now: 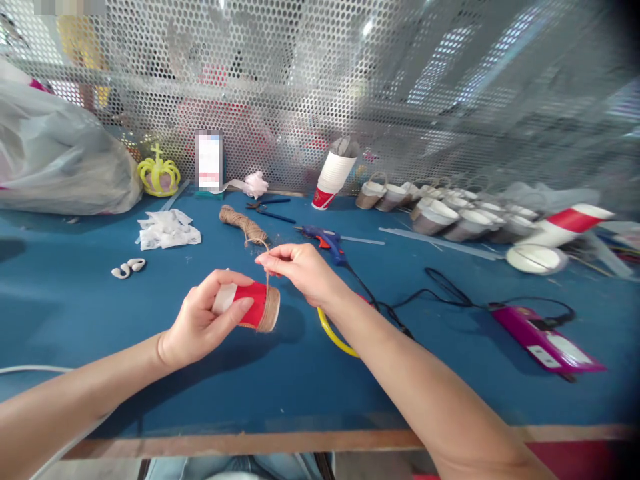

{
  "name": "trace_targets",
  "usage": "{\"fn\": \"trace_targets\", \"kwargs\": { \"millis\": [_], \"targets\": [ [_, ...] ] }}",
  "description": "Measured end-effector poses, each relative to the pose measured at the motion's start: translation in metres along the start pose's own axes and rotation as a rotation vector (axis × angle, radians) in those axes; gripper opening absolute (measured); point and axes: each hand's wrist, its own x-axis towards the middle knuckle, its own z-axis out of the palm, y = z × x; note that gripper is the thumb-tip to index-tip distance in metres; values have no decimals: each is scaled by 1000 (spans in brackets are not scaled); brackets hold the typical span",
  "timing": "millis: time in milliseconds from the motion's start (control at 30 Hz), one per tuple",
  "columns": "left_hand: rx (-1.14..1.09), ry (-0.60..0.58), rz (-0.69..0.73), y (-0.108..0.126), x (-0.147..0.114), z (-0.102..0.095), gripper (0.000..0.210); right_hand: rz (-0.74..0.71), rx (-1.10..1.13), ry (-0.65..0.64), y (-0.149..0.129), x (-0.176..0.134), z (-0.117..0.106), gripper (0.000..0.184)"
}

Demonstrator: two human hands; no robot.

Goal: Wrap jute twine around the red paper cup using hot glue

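Note:
My left hand (200,320) is wrapped round a red and white paper cup (254,303), which lies tilted on its side above the table. Brown twine (271,310) is wound in several turns round the cup's right end. Between the thumb and fingers of my right hand (295,267) a strand of that twine is pinched, running up from the cup. The strand leads toward a twine skein (243,224) lying just behind my hands. A blue glue gun (325,241) rests behind my right hand.
Pliers (273,212), crumpled white paper (168,230) and a stack of paper cups (336,175) stand or lie toward the mesh wall. Twine-wrapped cups (450,217) crowd the back right. A purple power strip (547,340) with black cable lies right; a yellow ring (334,337) sits under my right forearm.

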Motion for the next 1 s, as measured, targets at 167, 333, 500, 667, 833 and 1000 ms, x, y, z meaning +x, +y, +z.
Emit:
{"fn": "trace_targets", "kwargs": {
  "millis": [167, 333, 500, 667, 833, 1000],
  "targets": [
    [16, 16, 22, 2, 1, -1, 18, 50, -67, -37, 5, -1, 3, 22],
    [-3, 26, 23, 5, 2, 0, 18, 71, -121, -93, 10, -1, 3, 24],
    [-12, 26, 6, 6, 2, 0, 14, 67, -157, -128, 12, 1, 5, 24],
    [-28, 22, -48, 4, 3, 0, 13, 82, -199, -147, 9, 4, 7, 26],
    [-83, 105, -220, 0, 10, 1, 20, 74, -187, -50, -4, 1, -2, 31],
    [-201, 183, -378, -6, 16, 3, 28, 11, -197, -111, -15, -21, -6, 30]
  ]
}}
